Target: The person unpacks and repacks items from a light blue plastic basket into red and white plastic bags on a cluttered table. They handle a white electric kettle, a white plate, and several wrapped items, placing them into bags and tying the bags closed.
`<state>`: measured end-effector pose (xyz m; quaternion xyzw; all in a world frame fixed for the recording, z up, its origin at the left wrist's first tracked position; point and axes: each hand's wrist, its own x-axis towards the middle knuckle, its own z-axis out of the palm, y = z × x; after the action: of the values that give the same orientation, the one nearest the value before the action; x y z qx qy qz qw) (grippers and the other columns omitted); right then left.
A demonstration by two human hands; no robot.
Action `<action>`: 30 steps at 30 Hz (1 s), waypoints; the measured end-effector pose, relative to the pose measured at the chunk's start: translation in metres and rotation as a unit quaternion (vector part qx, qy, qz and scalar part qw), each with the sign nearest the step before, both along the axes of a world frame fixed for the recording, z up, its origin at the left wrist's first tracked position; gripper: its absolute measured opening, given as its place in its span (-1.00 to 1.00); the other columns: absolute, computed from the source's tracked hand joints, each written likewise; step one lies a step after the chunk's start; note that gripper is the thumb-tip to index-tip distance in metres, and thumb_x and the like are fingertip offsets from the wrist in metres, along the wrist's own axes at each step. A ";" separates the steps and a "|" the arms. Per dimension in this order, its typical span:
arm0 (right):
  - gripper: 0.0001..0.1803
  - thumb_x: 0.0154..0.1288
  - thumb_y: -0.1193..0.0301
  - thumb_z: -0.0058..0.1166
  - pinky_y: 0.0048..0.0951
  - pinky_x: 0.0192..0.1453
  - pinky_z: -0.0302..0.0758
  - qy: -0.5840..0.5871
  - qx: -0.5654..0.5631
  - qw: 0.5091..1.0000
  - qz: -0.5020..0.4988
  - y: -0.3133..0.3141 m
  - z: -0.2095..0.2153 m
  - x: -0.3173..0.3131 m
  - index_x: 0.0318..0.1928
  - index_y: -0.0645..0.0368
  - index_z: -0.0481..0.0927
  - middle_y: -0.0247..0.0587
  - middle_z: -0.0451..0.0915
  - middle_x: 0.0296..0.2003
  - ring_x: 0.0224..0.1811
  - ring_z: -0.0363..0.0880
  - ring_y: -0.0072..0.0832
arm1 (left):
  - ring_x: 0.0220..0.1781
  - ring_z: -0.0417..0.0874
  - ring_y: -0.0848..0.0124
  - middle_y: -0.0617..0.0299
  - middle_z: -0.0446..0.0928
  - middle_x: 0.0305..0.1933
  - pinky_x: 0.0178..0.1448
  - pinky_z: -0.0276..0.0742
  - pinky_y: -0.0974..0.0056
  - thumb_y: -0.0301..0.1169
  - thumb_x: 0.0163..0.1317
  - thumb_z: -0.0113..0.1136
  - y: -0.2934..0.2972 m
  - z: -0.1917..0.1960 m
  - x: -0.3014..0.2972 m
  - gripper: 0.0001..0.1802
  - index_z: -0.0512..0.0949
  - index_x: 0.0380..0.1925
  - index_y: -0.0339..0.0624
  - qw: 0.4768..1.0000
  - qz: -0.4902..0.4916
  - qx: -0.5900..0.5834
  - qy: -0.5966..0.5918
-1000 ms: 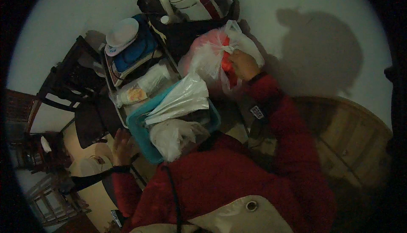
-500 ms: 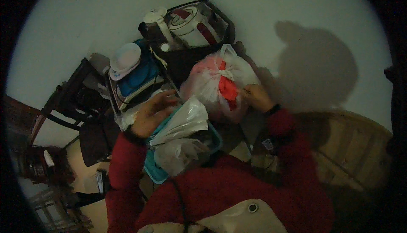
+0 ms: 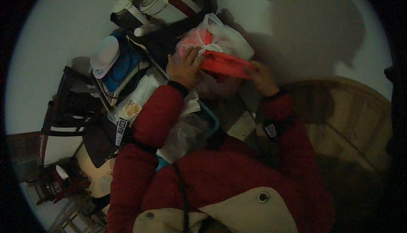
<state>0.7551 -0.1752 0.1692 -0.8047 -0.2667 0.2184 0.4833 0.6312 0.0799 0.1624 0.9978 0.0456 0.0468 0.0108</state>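
Head view, left hand (image 3: 183,67) and right hand (image 3: 262,77) clasping red packet (image 3: 224,65) — cluttered shelf (image 3: 127,70), pale wall (image 3: 55,29)

A cluttered home corner is showing here.
An electric water boiler (image 3: 165,0), plastic bags (image 3: 220,42) and stacked containers (image 3: 118,63) are crowding against a plain wall, beside a wooden cabinet (image 3: 347,118).

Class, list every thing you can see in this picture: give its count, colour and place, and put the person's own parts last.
Red flat packet: one, red, held between both hands.
Translucent plastic bag: one, white-pink, knotted, behind the packet.
White-and-red appliance: one, top centre.
White cap-shaped lid: one, on a blue container, left.
Teal tub: one, under the left forearm.
Round wooden table: one, right.
Left hand: gripping the packet's left end.
Right hand: gripping its right end.
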 end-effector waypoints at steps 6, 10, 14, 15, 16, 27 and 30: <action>-0.58 0.36 0.08 0.02 -0.48 -0.08 0.47 -0.046 0.009 0.994 -0.094 -0.019 0.029 0.010 -0.04 0.18 0.55 -0.30 0.60 -0.22 -0.20 0.54 -0.49 | 0.50 0.05 0.23 0.35 0.11 0.46 0.30 0.09 -0.43 -0.13 0.08 0.24 0.007 -0.010 0.002 -0.39 0.36 0.18 0.24 0.999 0.003 0.003 -0.043; -0.51 0.34 0.00 0.01 -0.43 -0.09 0.45 0.062 0.115 0.975 -0.181 -0.005 0.040 0.014 -0.08 0.20 0.57 -0.33 0.57 -0.26 -0.24 0.49 -0.47 | 0.43 0.17 0.15 0.24 0.24 0.37 0.26 0.20 -0.30 -0.14 0.06 0.25 0.011 -0.011 0.006 -0.50 0.47 0.06 0.13 0.984 -0.035 -0.115 -0.129; -0.65 0.33 0.16 0.08 -0.46 -0.07 0.48 -0.031 0.105 0.992 -0.056 0.013 0.048 0.009 -0.04 0.14 0.59 -0.29 0.62 -0.24 -0.20 0.56 -0.49 | 0.28 0.36 0.10 0.15 0.44 0.15 0.25 0.27 -0.11 -0.14 0.05 0.27 -0.012 0.007 0.017 -0.56 0.55 -0.05 0.00 0.953 -0.086 -0.210 -0.201; -0.67 0.32 0.17 0.10 -0.48 -0.10 0.47 -0.008 0.164 0.986 -0.031 0.016 0.050 0.007 -0.07 0.14 0.60 -0.30 0.62 -0.26 -0.22 0.56 -0.52 | 0.24 0.41 0.10 0.14 0.51 0.08 0.26 0.28 -0.06 -0.15 0.05 0.28 -0.021 0.014 0.019 -0.57 0.56 -0.07 -0.03 0.943 -0.107 -0.231 -0.214; -0.68 0.31 0.17 0.12 -0.50 -0.13 0.47 0.007 0.145 0.989 -0.026 0.019 0.055 0.004 -0.10 0.13 0.61 -0.31 0.62 -0.28 -0.24 0.55 -0.55 | 0.17 0.46 0.09 0.12 0.54 0.02 0.23 0.31 -0.01 -0.17 0.06 0.27 -0.025 0.022 0.022 -0.58 0.57 -0.08 -0.06 0.952 -0.099 -0.241 -0.163; -0.73 0.30 0.22 0.10 -0.52 -0.35 0.35 -0.012 0.301 0.924 0.235 0.008 0.142 -0.046 -0.37 0.17 0.59 -0.33 0.59 -0.40 -0.45 0.46 -0.62 | -0.15 0.56 0.48 0.25 0.60 -0.14 -0.01 0.47 0.37 -0.31 0.32 0.08 0.004 0.020 0.023 -0.69 0.58 -0.07 -0.28 0.666 0.128 -0.732 -0.063; -0.74 0.29 0.22 0.11 -0.50 -0.31 0.38 -0.041 0.280 0.928 0.241 0.001 0.160 -0.064 -0.33 0.18 0.59 -0.31 0.60 -0.38 -0.41 0.48 -0.59 | -0.14 0.57 0.47 0.25 0.59 -0.14 -0.02 0.47 0.38 -0.30 0.32 0.07 0.006 0.014 0.023 -0.66 0.56 -0.03 -0.30 0.638 0.111 -0.761 -0.050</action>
<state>0.6916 -0.1742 0.3292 -0.5562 -0.5221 0.2116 0.6110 0.6544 0.0856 0.1764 0.6208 0.1749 0.0460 0.7629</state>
